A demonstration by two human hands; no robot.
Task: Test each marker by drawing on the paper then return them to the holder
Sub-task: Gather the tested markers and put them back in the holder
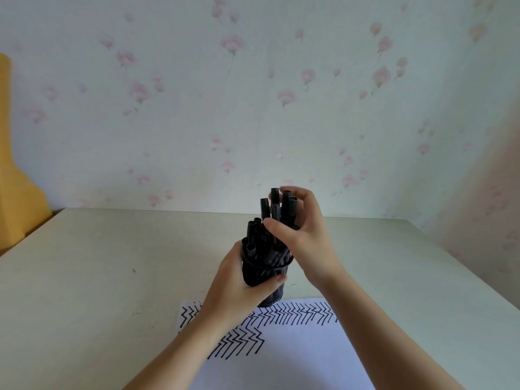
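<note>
The markers (pixel 277 212) stand as a black bundle at the centre of the frame, caps up, long axes near upright and leaning slightly toward the upper right. A few are raised above the rest, which sit lower in the holder (pixel 266 280), a black mesh cup lifted off the surface and tilted, its mouth toward the upper right.

The right hand (pixel 302 235) grasps the raised markers from the right side, its thumb across their near face and its fingers curled behind the caps. It sits directly above the holder's mouth, so any move of these markers, in or out, runs along their own axis. The left hand (pixel 239 285) wraps the holder's wall from the left and below, its thumb on the near side.

Beneath both, at the lower centre, the paper (pixel 295 350) lies flat on the pale surface (pixel 98 277), with rows of black zigzag strokes along its far edge and left part.
</note>
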